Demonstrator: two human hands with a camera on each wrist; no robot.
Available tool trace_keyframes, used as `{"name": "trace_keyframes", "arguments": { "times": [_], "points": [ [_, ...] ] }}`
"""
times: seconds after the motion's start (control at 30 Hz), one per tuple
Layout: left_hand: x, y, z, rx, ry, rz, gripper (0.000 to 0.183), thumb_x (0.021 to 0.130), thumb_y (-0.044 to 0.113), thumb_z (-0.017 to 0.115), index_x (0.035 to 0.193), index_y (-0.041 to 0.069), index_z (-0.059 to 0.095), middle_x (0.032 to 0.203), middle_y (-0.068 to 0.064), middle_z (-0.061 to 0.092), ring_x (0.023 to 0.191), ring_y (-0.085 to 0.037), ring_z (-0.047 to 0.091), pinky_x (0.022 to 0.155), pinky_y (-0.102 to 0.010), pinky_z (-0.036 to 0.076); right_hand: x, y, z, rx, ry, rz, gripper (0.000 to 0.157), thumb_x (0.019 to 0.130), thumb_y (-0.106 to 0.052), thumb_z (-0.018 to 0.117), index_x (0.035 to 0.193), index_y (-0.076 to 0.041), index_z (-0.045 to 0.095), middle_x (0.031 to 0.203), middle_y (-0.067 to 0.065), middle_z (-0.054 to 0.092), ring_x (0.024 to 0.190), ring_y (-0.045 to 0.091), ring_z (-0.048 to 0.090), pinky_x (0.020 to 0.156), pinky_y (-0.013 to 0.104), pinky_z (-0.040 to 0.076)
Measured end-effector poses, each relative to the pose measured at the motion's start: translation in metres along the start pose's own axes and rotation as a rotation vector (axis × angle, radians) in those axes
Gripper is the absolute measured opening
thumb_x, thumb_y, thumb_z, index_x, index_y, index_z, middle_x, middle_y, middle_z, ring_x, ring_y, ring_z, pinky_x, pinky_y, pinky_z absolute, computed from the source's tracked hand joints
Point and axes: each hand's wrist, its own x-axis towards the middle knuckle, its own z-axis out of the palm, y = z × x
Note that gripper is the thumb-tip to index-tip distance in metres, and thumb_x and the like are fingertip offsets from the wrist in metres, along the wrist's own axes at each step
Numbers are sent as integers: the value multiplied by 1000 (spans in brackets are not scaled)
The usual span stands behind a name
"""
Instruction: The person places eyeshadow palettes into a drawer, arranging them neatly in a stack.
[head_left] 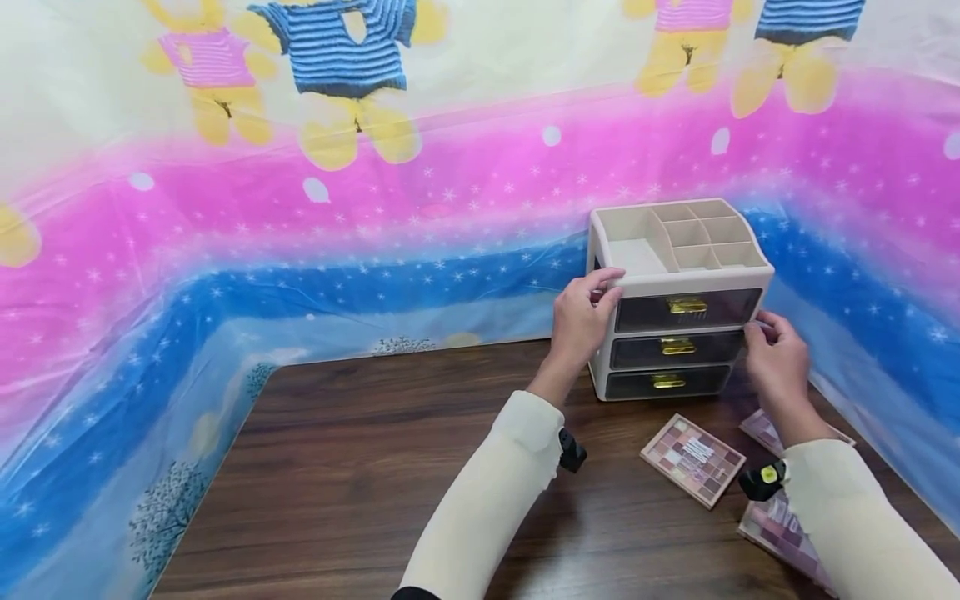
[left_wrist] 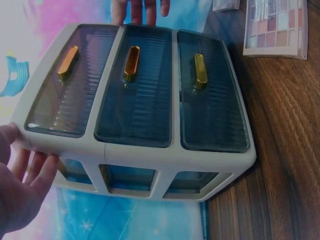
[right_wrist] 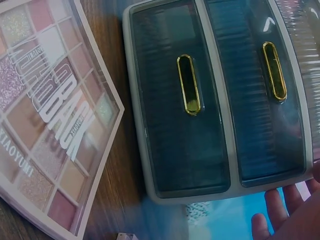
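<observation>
A cream drawer organizer point(head_left: 611, 367) stands on the wooden table, with dark see-through drawers, gold handles and an open compartmented top. My left hand point(head_left: 583, 321) grips its upper left front edge; in the left wrist view that hand point(left_wrist: 22, 185) has its thumb at the front and fingers along the side. At the right side, my right hand point(head_left: 780, 367) holds the edge near the upper drawers. In the right wrist view, the right hand's fingers point(right_wrist: 280, 210) reach the organizer's side, partly cut off by the frame. All the drawers point(head_left: 663, 383) look closed.
An eyeshadow palette point(head_left: 693, 458) lies in front of the organizer. Two more palettes lie farther right, one by the right wrist point(head_left: 765, 429) and one partly under the right sleeve point(head_left: 783, 537). A patterned cloth point(head_left: 450, 208) hangs behind and beside the table point(head_left: 360, 467).
</observation>
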Motion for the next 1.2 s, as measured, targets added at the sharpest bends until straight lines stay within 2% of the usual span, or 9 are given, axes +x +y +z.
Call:
{"name": "trace_keyframes", "arguments": {
  "times": [0.23,0.37,0.5,0.73,0.9,1.13,1.2],
  "points": [
    [-3,1,-7,-10,-8,-17,23,92,28,64,115,28,69,100,0,67,89,-6,65,73,-14,52,-3,-3,0,10,-7,2,50,97,-44,44,141,-21,48,127,6,58,80,-9,50,74,14,39],
    [-5,0,-13,-27,5,-13,22,92,27,65,113,27,70,100,0,68,88,-6,66,74,-13,52,-7,-4,3,9,7,-25,49,96,-42,47,138,-19,51,112,-2,60,73,-13,48,71,13,39],
    [-6,-5,-19,-50,17,-17,22,91,26,65,113,26,70,100,0,69,87,-7,67,75,-13,52,-11,-6,8,7,14,-45,48,96,-42,48,137,-18,53,105,-7,60,74,-12,48,70,13,40],
    [-12,-15,-34,-67,18,-34,23,92,27,65,114,27,69,101,-1,68,87,-8,66,76,-17,54,-24,-10,20,-8,-4,-52,49,95,-46,47,137,-21,53,120,5,62,78,-10,48,72,14,40],
    [-17,-23,-50,-71,24,-43,23,92,28,64,115,26,69,103,-1,67,90,-10,66,78,-20,55,-36,-14,30,-12,-23,-78,47,95,-46,47,136,-22,53,124,8,63,78,-10,49,75,16,41],
    [-26,-32,-75,-102,39,-65,24,93,28,63,116,26,68,105,-5,65,94,-15,66,81,-25,56,-51,-25,44,-8,-59,-122,45,96,-45,48,133,-21,55,123,8,65,94,7,55,79,23,41],
    [-27,-35,-82,-106,48,-58,24,93,28,63,116,25,68,105,-5,65,95,-16,67,82,-26,56,-54,-29,48,1,-61,-140,43,95,-44,49,131,-21,56,121,8,66,95,7,55,78,23,40]
  ]
}}
